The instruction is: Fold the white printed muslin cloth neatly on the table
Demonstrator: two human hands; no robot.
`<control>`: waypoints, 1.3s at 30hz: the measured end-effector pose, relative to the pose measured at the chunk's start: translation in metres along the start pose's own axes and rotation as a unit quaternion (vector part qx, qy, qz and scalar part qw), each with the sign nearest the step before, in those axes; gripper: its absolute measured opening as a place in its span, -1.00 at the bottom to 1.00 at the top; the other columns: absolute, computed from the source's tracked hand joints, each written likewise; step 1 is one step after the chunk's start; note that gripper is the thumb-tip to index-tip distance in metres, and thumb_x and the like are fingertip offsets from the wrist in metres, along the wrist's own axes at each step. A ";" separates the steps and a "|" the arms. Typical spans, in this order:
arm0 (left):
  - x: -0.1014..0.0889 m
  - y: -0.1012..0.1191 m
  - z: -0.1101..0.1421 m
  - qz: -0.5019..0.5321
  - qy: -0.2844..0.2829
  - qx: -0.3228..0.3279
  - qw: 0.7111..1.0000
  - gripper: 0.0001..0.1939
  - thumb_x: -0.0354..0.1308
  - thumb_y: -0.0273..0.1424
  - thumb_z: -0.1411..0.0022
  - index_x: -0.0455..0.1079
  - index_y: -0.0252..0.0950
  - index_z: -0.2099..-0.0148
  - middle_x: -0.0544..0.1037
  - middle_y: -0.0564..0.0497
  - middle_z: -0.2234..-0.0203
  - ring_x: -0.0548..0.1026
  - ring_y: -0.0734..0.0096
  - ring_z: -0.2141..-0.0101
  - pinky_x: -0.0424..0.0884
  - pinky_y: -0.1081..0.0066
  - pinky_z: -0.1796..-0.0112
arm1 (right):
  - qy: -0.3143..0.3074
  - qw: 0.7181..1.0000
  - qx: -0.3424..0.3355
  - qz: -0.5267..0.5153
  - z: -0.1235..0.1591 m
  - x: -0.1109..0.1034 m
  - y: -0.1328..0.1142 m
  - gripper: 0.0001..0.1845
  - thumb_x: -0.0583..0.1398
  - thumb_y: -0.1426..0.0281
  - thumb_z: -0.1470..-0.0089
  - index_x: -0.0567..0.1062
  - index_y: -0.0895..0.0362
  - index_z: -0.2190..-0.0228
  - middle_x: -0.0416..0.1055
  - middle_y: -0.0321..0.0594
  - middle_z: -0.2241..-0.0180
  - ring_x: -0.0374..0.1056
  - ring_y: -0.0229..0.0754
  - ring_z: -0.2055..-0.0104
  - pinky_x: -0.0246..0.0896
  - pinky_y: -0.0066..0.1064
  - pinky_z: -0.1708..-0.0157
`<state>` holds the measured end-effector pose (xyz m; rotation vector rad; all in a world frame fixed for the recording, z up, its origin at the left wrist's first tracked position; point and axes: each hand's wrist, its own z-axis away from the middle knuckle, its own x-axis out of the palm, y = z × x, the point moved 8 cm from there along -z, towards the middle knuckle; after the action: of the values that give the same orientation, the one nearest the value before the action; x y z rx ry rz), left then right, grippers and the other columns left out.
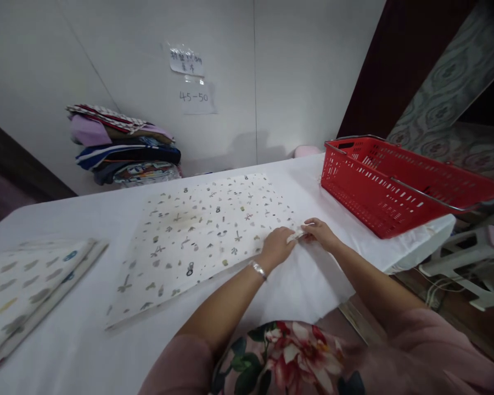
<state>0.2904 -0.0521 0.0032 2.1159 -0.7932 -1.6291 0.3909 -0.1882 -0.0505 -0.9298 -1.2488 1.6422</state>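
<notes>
A white cloth with small printed motifs (pixel 206 230) lies flat on the white table (pixel 86 329). My left hand (pixel 276 247) and my right hand (pixel 321 231) meet at the cloth's near right corner (pixel 297 235). Both pinch that corner, fingers closed on the fabric edge. A bracelet sits on my left wrist.
A red plastic basket (pixel 395 186) stands at the table's right end. Folded printed cloths (pixel 20 291) lie at the near left. A stack of folded fabrics (pixel 123 148) rests against the back wall under paper notes. A white stool (pixel 473 269) is on the floor at right.
</notes>
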 end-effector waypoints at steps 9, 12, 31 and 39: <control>0.040 -0.014 -0.033 0.071 0.029 -0.099 0.992 -0.83 0.10 -0.32 -0.21 0.48 -0.25 0.23 0.52 0.00 0.32 0.45 0.37 0.29 0.34 0.39 0.24 | 0.042 0.993 -0.108 0.031 0.005 0.001 -0.004 -0.43 0.15 -0.01 0.04 0.35 0.10 0.10 0.37 -0.33 0.49 0.35 -0.24 0.49 0.33 -0.41 0.47; 0.040 -0.018 -0.031 0.094 0.052 -0.120 0.987 -0.84 0.14 -0.34 -0.18 0.48 -0.25 0.21 0.54 0.01 0.31 0.46 0.39 0.29 0.33 0.40 0.22 | 0.045 0.993 -0.102 -0.025 0.004 0.000 0.004 -0.41 0.10 -0.02 -0.01 0.33 0.11 0.04 0.37 -0.30 0.44 0.36 -0.23 0.46 0.35 -0.37 0.46; 0.045 -0.014 -0.028 0.087 0.045 -0.064 0.993 -0.79 0.03 -0.38 -0.26 0.51 -0.23 0.26 0.52 0.03 0.37 0.43 0.41 0.29 0.30 0.43 0.24 | -0.024 0.993 -0.098 -0.056 0.008 0.004 0.003 -0.38 0.26 0.18 0.15 0.30 0.10 0.03 0.39 -0.35 0.46 0.36 -0.25 0.51 0.28 -0.37 0.46; 0.047 -0.020 -0.033 0.097 0.010 -0.080 0.992 -0.75 0.00 -0.39 -0.26 0.52 -0.22 0.25 0.54 0.04 0.34 0.44 0.43 0.29 0.32 0.44 0.23 | -0.024 0.993 -0.106 -0.056 0.004 0.004 0.007 -0.38 0.25 0.16 0.15 0.30 0.09 0.04 0.39 -0.37 0.46 0.36 -0.25 0.50 0.27 -0.39 0.48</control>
<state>0.3347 -0.0679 -0.0347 1.8789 -0.8068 -1.5138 0.3843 -0.1869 -0.0570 -0.9335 -1.5031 1.4726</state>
